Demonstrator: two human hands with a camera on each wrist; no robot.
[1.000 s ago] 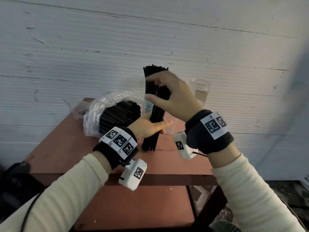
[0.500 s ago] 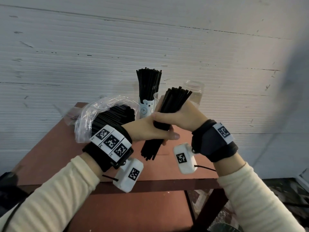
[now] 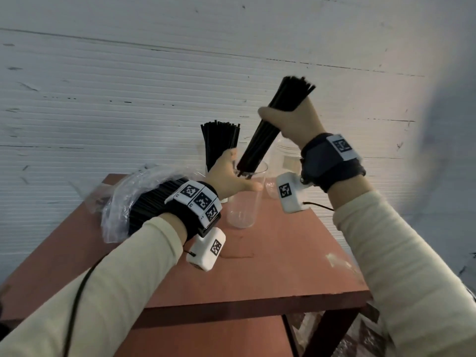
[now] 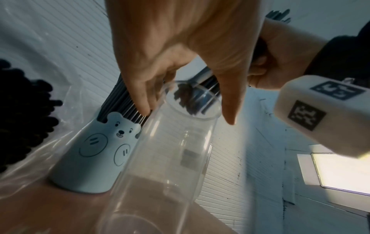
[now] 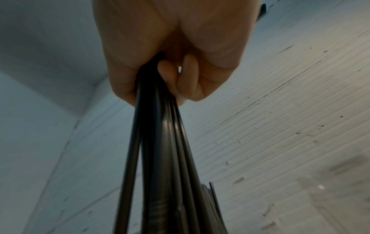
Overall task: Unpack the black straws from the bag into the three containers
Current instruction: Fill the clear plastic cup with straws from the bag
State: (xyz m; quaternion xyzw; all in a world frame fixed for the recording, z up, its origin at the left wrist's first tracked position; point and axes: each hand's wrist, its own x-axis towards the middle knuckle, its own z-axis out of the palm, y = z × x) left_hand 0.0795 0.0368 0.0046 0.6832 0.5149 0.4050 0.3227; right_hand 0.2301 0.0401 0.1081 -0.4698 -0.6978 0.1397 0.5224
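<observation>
Right hand [image 3: 296,122] fingers grip glossy black straws [image 3: 260,140]; left hand [image 3: 229,176] fingers relaxed.

Light: cool, dim, even.
Source: bright panel [image 4: 340,171] at 4 o'clock in left wrist view, overexposed.
Shadow: soft dark vignette on wall [image 3: 453,124] at 3 o'clock, head view.
Blur: straws [image 5: 166,166] smeared in right wrist view.
Distortion: wall lines bow at edges.

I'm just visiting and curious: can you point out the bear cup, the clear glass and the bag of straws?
bear cup [image 4: 100,152]: left wrist view, on its printed front.
clear glass [image 3: 243,207]: head view, on its side wall.
bag of straws [image 3: 121,202]: head view, on the crinkled plastic.
</observation>
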